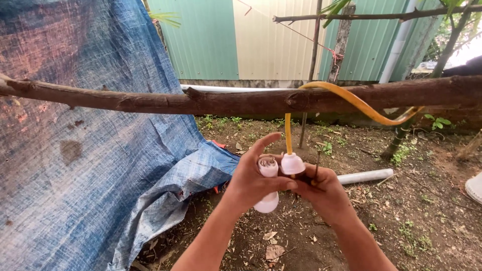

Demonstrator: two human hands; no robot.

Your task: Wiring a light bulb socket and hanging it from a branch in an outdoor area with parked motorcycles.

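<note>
Below the branch [241,102], the left hand [251,183] is clamped on an upright bulb [268,184], base up; the right hand [324,190] is clamped under the socket [292,164] on the yellow cable [288,131].

**Soft Daylight, Blown-Out Corner**

Even, overcast-looking daylight filled the yard, bright enough to show texture in the blue tarpaulin [85,150] and the bark of the horizontal branch [241,100]. Shadows were faint and soft-edged; the deepest shade lay under the tarpaulin's folded hem and beneath the forearms. The upper right corner, behind the leaves, was overexposed to near white. The white light bulb [267,186] and lamp socket [292,163] looked slightly washed out, without hard glare. The corrugated metal wall [271,40] was evenly lit. Wide-angle distortion stretched the tarpaulin at the left edge. Focus held throughout, with only slight softness at the frame's edges.
</note>
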